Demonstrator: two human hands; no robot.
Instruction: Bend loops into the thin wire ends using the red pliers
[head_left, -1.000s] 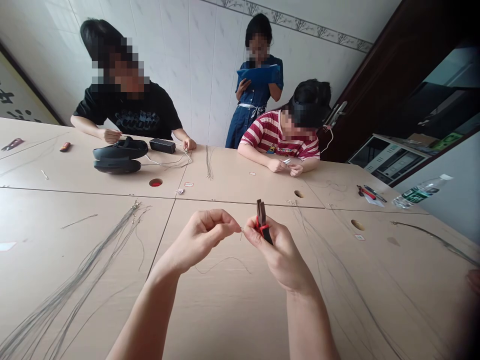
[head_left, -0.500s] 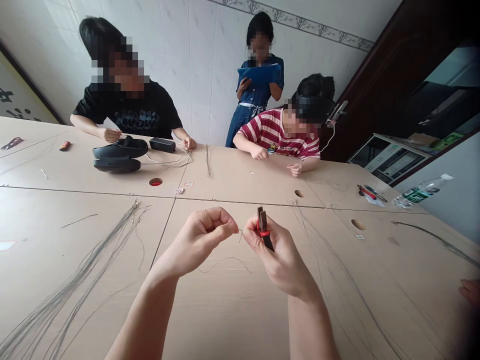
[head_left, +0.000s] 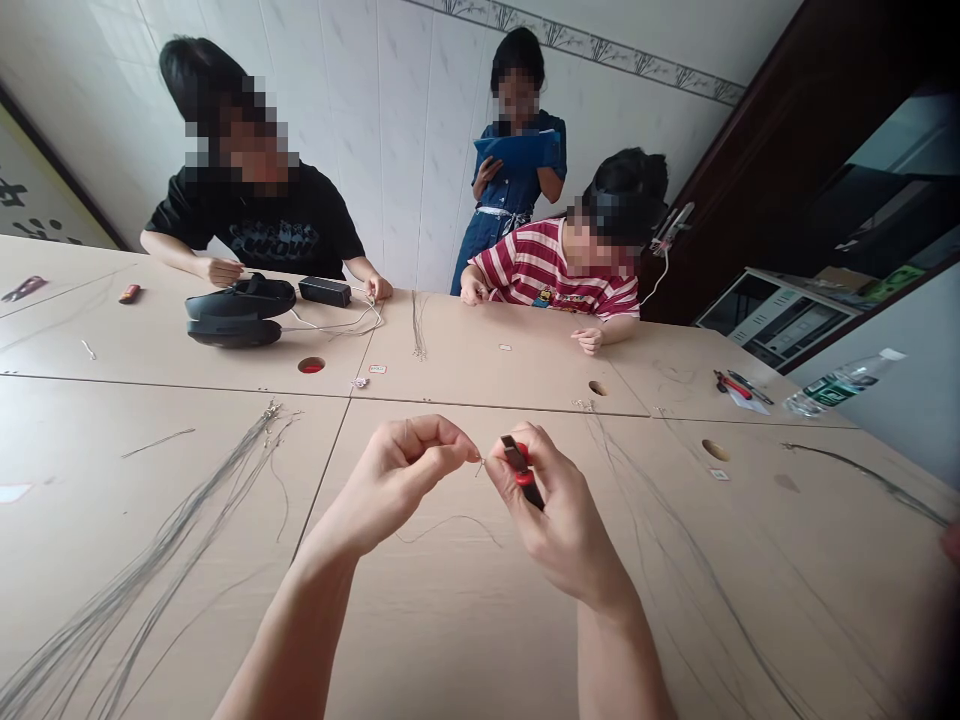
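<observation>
Between thumb and forefinger, my left hand (head_left: 409, 480) pinches one side of a small wire piece (head_left: 481, 465). My right hand (head_left: 559, 510) is wrapped round red-and-black pliers (head_left: 517, 462), their metal jaws pointing up and toward the left. The right thumb and fingertip meet close to the wire piece, almost touching the left fingertips. A thin curved wire (head_left: 457, 518) lies on the table just below the hands. To the left is a long bundle of thin wires (head_left: 187, 510), and more thin wires (head_left: 675, 510) run along the right side.
Across the table (head_left: 457, 620) sit two people, and a third stands behind with a blue folder (head_left: 517, 150). A black headset (head_left: 240, 312), a black box (head_left: 325, 291), a water bottle (head_left: 844, 382) and red-handled pliers (head_left: 731, 385) lie farther back. The table has round holes.
The pliers in my right hand have tilted, their jaws now lower and to the left. My hands are slightly closer together. The striped-shirt person's hand has moved left.
</observation>
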